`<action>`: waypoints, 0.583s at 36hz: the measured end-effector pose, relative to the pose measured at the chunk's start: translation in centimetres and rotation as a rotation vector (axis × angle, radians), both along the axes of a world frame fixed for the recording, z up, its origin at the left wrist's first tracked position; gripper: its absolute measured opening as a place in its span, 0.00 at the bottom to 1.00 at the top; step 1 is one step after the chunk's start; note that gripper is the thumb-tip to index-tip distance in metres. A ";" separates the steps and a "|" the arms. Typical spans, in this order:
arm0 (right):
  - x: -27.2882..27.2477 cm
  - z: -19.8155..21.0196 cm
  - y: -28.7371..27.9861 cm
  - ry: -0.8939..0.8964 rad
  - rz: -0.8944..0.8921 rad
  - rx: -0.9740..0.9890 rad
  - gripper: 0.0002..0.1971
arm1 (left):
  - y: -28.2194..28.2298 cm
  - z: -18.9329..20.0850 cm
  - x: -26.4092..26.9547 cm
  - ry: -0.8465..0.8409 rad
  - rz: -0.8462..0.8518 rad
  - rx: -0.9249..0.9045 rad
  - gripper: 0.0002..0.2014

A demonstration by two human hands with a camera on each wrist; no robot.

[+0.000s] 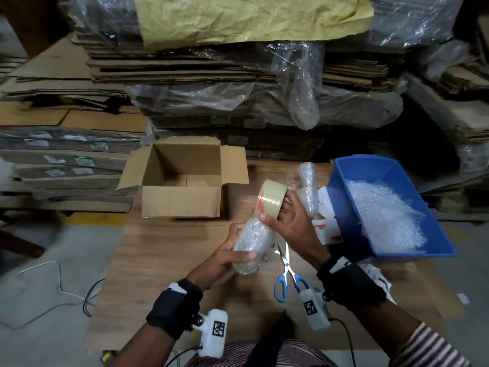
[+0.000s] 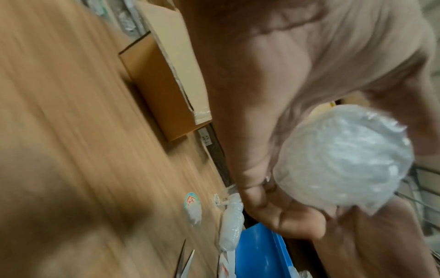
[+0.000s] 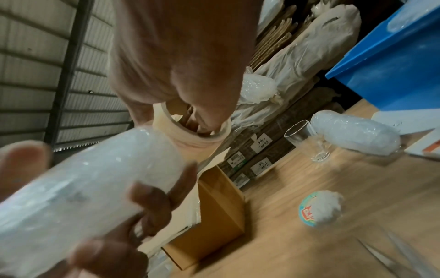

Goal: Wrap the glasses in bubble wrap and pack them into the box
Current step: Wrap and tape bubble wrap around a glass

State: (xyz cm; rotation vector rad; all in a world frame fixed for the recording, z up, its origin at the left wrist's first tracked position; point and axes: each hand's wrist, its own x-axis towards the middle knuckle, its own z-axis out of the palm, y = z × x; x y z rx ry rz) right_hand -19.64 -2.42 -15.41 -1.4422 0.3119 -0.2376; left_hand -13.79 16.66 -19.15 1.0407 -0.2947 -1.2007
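Note:
My left hand (image 1: 235, 256) grips a glass wrapped in bubble wrap (image 1: 255, 243), held tilted above the wooden table (image 1: 164, 260). My right hand (image 1: 285, 221) holds a roll of clear packing tape (image 1: 270, 198) against the wrapped glass's upper end, fingers through the core. In the right wrist view the tape roll (image 3: 197, 139) sits just past the wrapped glass (image 3: 90, 180). Another wrapped glass (image 1: 308, 190) lies near the blue bin, with a bare clear glass (image 3: 307, 139) beside it. The open cardboard box (image 1: 182, 178) stands behind, nothing visible inside.
A blue bin (image 1: 352, 186) holding bubble wrap (image 1: 383, 215) sits at the right. Blue-handled scissors (image 1: 287, 274) lie on the table under my hands. White cards (image 1: 326, 229) lie by the bin. Stacks of flat cardboard and plastic sheeting (image 1: 225, 83) fill the back.

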 end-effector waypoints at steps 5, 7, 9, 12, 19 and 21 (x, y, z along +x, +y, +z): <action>-0.9 -2.1 0.7 0.008 0.031 -0.021 0.34 | 0.7 -0.2 1.6 0.016 -0.001 0.100 0.41; -1.2 -2.8 1.2 0.002 0.060 -0.027 0.35 | 0.5 0.0 1.6 -0.088 -0.035 0.183 0.40; -1.2 -3.5 1.7 0.002 0.096 -0.016 0.35 | -0.1 0.2 1.3 -0.216 -0.031 0.297 0.42; -1.0 -4.1 2.1 0.014 0.126 0.042 0.33 | -0.9 -0.1 0.4 -0.312 0.059 0.353 0.40; -0.6 -4.0 -0.8 0.040 -0.111 -0.197 0.10 | 0.0 -2.0 -0.6 -0.411 0.186 0.363 0.30; -0.6 -4.1 -1.2 0.144 -0.114 -0.231 0.19 | 0.4 -2.4 -0.8 -0.498 0.208 0.353 0.35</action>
